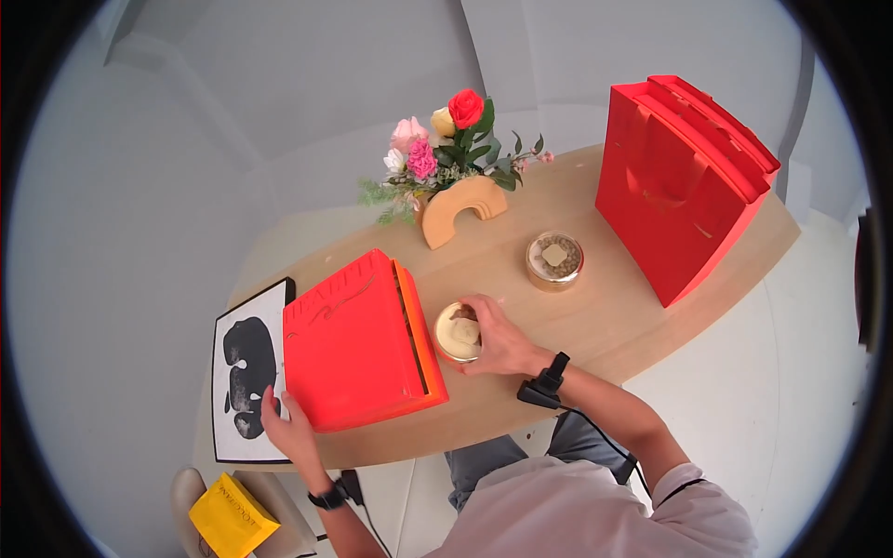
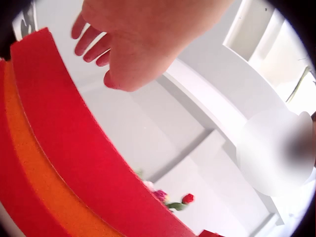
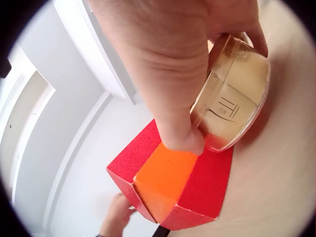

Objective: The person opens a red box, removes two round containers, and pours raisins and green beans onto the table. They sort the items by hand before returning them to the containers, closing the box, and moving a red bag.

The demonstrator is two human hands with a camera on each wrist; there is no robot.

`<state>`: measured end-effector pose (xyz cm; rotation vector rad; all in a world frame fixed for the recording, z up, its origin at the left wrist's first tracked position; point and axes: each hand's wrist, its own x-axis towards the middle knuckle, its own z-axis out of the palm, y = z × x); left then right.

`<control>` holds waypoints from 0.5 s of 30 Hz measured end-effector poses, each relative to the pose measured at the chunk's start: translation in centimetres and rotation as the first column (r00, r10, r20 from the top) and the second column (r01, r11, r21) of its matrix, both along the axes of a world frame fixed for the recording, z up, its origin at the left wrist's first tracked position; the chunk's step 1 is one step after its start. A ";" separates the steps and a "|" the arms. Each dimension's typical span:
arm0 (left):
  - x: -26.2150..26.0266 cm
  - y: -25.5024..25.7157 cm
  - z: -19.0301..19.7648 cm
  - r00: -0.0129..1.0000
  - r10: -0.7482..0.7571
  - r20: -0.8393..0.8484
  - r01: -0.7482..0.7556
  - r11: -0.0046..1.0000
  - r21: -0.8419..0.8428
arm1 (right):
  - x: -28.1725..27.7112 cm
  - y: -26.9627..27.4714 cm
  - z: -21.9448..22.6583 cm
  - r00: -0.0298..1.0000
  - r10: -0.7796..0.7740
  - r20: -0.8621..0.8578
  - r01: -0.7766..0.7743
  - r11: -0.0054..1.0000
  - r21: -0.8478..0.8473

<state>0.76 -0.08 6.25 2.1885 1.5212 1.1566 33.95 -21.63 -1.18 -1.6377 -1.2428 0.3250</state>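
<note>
My right hand (image 1: 505, 342) grips a round gold tin (image 1: 456, 335) from its right side, thumb and fingers around its wall. In the right wrist view the gold wall of the tin (image 3: 234, 101) shows close to the table, just beside the box. A large red gift box (image 1: 349, 349) with an orange inner band lies to the left of the tin. At the box's near left corner is my left hand (image 1: 294, 430), its fingers extended. The left wrist view shows those fingers (image 2: 94, 42) beyond the red edge, holding nothing.
A second gold tin (image 1: 555, 263) with a see-through lid stands farther back. Behind are flowers in a tan arched vase (image 1: 462, 203). A tall red gift bag (image 1: 656, 195) stands at right. Left of the box lies a framed picture (image 1: 249, 358); a yellow bag (image 1: 233, 519) sits on a chair.
</note>
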 end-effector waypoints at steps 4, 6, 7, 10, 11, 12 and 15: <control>5.8 -12.2 1.4 0.828 -0.414 0.378 0.440 0.898 0.019 | 1.7 -1.0 -0.9 0.983 -0.091 0.160 0.107 0.990 -0.095; 9.7 -17.1 -0.2 0.633 -0.632 0.447 0.736 0.670 -0.094 | 2.4 -1.0 -0.8 0.981 -0.090 0.173 0.109 0.989 -0.098; 12.0 -18.3 -1.5 0.597 -0.630 0.497 0.765 0.634 -0.115 | 2.8 -1.0 -0.7 0.979 -0.095 0.182 0.114 0.989 -0.099; 18.4 -17.8 -6.2 0.588 -0.569 0.575 0.761 0.629 -0.157 | 3.9 -1.3 -0.9 0.973 -0.095 0.212 0.112 0.991 -0.068; 20.0 -17.3 -7.3 0.616 -0.512 0.599 0.726 0.665 -0.178 | 4.3 -2.1 -0.6 0.970 -0.102 0.222 0.119 0.991 -0.065; 21.0 -17.1 -7.9 0.606 -0.517 0.604 0.732 0.661 -0.168 | 4.3 -3.4 0.6 0.940 -0.132 0.316 0.165 0.983 -0.081; 23.8 -16.6 -8.6 0.742 -0.592 0.315 0.649 0.752 -0.113 | 6.0 -6.4 1.7 0.869 -0.228 0.439 0.274 0.961 -0.043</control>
